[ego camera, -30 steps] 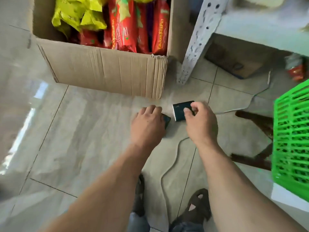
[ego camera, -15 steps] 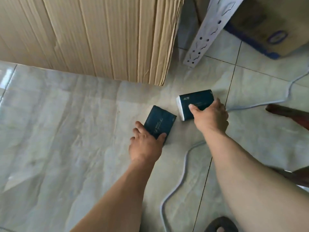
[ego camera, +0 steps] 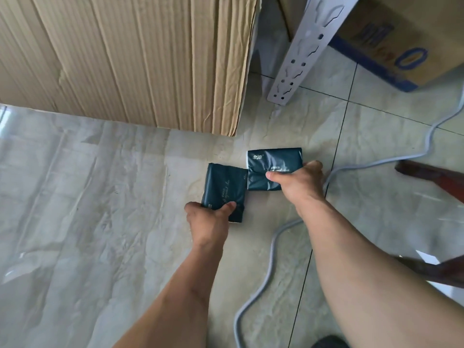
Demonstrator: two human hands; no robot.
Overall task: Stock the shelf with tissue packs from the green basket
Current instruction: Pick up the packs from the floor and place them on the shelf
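Observation:
Two dark teal tissue packs sit low over the tiled floor, in front of a big cardboard box. My left hand [ego camera: 209,218] grips the near end of the left tissue pack [ego camera: 224,185], thumb on top. My right hand [ego camera: 298,180] holds the right tissue pack [ego camera: 272,168] by its right side, thumb pressed on its face. The packs touch at one corner. Whether they rest on the floor or hang just above it I cannot tell. The green basket is out of view. Of the shelf only a white perforated upright [ego camera: 305,49] shows.
A tall corrugated cardboard box [ego camera: 140,59] fills the upper left. Another box with blue print [ego camera: 391,38] stands behind the upright. A grey cable [ego camera: 270,252] snakes across the tiles between my arms. Dark wooden legs [ego camera: 431,177] lie at the right. A dark shoe [ego camera: 329,341] shows at the bottom.
The view has dropped closer to the floor and the basket has left the frame. Both packs have turned flatter and come together until they touch; my hands still grip them.

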